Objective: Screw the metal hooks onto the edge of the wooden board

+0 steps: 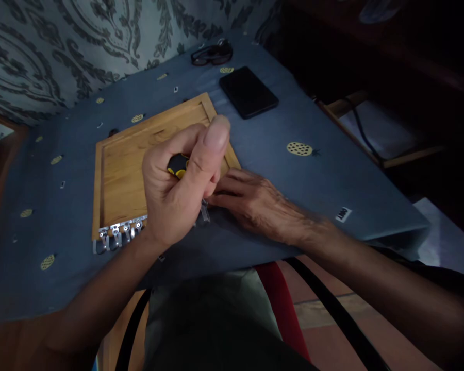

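My left hand is closed in a fist around a screwdriver. Only the end of its black and yellow handle shows; the shaft is hidden. The fist is over the front right part of a shallow wooden tray with a raised rim. Along the tray's front edge runs a silver metal hook rail with several hooks, partly covered by the fist. My right hand rests at the front right corner, fingers together and bent toward the rail. Its fingertips are tucked behind the left hand, so what they pinch is hidden.
A black phone-like slab lies behind the tray on the right. Dark glasses lie farther back. The blue pineapple-print tablecloth covers the table, and a patterned curtain hangs behind it.
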`<state>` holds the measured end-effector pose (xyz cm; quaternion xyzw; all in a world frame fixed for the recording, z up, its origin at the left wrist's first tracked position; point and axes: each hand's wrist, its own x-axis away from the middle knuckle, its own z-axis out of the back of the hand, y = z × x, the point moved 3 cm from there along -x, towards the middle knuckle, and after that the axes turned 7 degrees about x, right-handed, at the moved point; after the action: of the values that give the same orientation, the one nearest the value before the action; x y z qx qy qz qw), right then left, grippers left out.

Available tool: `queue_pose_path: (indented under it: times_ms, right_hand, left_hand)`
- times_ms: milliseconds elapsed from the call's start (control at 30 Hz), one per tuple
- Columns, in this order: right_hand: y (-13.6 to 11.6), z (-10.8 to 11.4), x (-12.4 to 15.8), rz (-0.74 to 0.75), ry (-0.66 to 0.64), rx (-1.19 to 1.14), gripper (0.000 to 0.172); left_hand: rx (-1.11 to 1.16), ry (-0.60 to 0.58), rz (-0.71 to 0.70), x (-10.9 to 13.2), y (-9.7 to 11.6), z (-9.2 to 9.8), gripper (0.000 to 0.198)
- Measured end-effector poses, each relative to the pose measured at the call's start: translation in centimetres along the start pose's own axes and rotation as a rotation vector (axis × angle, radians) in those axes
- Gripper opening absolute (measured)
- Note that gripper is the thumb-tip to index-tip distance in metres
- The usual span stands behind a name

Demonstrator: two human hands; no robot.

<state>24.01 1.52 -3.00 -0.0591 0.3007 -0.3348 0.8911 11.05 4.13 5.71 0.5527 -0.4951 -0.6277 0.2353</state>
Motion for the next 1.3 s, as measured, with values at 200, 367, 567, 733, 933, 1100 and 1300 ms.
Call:
queue_pose_path:
  times_ms: [200, 367, 567, 733, 933, 1100, 1300]
  right_hand:
    - [-0.1, 0.0, 0.0, 0.026, -0.009, 0.075, 0.028]
    - [-0.2, 0.1, 0.0, 0.040, 0.011, 0.086, 0.027]
    - [-0.1, 0.2, -0.1, 0.055, 0.046, 0.076, 0.028]
    - [-0.1, 0.2, -0.2, 0.047, 0.046, 0.070, 0.028]
    - [-0.2, 0.3, -0.2, 0.061, 0.066, 0.086, 0.026]
    - [-0.2, 0.2, -0.1, 0.061, 0.084, 0.101, 0.026]
    - [-0.1, 0.2, -0.1, 0.061, 0.087, 0.068, 0.027]
  left_hand:
    - [0.016, -0.045, 0.032, -0.3, -0.3, 0.5, 0.055]
    - [0.036, -0.069, 0.011, -0.3, -0.5, 0.3, 0.056]
    - [0.122, 0.056, -0.045, -0.6, 1.6, 1.6, 0.059]
    - [0.301, 0.032, -0.068, -0.9, 3.0, 2.5, 0.059]
    - [0.223, 0.055, -0.006, -0.9, 1.6, 1.8, 0.062]
    - [0.118, 0.112, -0.046, -0.3, 1.2, 1.7, 0.062]
    - [0.143, 0.219, -0.056, -0.1, 0.5, 1.3, 0.064]
